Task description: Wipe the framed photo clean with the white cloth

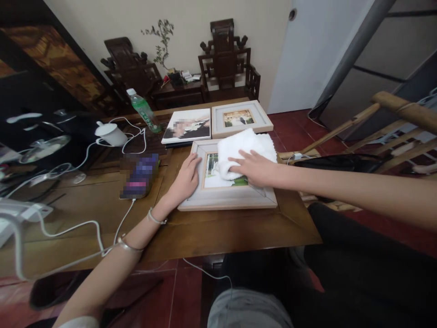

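A picture frame (239, 200) with a pale, wide border lies flat on the wooden table, a photo with greenery behind its pane. My left hand (189, 176) is on the frame's left side, fingers holding that edge. Spread over the upper right of the frame is a folded white cloth (251, 143), which covers part of the photo. My right hand (256, 168) presses on this cloth and holds it, fingers pointing left. Just behind lie a second pale frame (242, 118) with a photo and a white-topped picture panel (191, 118).
On the left are a phone (139, 175) with a charging cable, a white lidded cup (111, 134), a green-labelled bottle (145, 109), and a dark pot (51, 148). White cables cross the wooden table (211, 232). A wooden chair (392, 105) stands at right.
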